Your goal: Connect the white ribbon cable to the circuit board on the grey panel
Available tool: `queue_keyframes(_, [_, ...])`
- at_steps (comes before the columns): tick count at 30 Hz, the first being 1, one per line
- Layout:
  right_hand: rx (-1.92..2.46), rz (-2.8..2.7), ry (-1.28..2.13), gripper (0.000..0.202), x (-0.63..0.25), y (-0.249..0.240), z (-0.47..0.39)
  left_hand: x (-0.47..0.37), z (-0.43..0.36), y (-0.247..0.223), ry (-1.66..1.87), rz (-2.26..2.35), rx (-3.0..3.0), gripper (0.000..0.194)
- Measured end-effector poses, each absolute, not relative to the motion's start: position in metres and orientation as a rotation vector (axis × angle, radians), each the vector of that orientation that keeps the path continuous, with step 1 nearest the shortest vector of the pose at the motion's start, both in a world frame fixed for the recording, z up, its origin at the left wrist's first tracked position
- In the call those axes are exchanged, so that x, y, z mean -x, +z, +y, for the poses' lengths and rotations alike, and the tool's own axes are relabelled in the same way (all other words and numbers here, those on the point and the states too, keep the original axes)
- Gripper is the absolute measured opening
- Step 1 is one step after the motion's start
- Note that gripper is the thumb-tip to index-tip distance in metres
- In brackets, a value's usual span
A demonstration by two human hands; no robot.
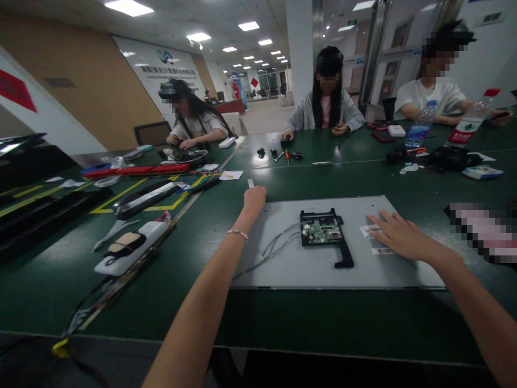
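Note:
A flat grey panel [278, 269] lies on the green table in front of me. Mounted on it is a green circuit board [319, 233] in a black plastic bracket [344, 254], with thin grey cables [278, 249] running off to the left. My left hand [255, 199] is closed at the panel's far left corner, and a small white strip [251, 184] sticks out beyond its fingers. Flat on the right part of the panel rests my right hand [393, 233], fingers spread, partly over white labels [382, 250].
Left of the panel are a white power strip [133, 245], cables and a long black-and-silver part [147, 196]. Small tools, including an orange screwdriver [287, 156], lie across the table. Bottles [422, 126] stand at right, near a phone-like object [484, 229]. Three people sit opposite.

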State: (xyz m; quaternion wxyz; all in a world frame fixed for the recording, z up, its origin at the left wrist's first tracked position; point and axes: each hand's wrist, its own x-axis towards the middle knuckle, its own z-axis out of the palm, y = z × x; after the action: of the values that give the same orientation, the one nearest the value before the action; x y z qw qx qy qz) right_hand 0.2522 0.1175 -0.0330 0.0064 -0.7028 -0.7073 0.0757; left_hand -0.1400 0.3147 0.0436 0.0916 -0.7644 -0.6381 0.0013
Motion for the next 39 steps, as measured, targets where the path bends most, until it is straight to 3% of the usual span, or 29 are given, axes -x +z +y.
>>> queue_keyframes(7, [2.168,-2.222,0.289,0.070,-0.259,-0.037,0.120,0.095,0.284,0.038,-0.164,-1.219,2.580,0.033])
queue_keyframes(13, [2.183,-2.194,0.330,0.072,-0.257,-0.031,0.119,0.045,0.249,0.031,-0.091,-0.748,2.820,0.030])
queue_keyframes(39, [2.169,-2.130,0.362,0.072,-0.261,-0.038,0.121,0.036,0.245,0.004,-0.342,-0.803,2.998,0.028])
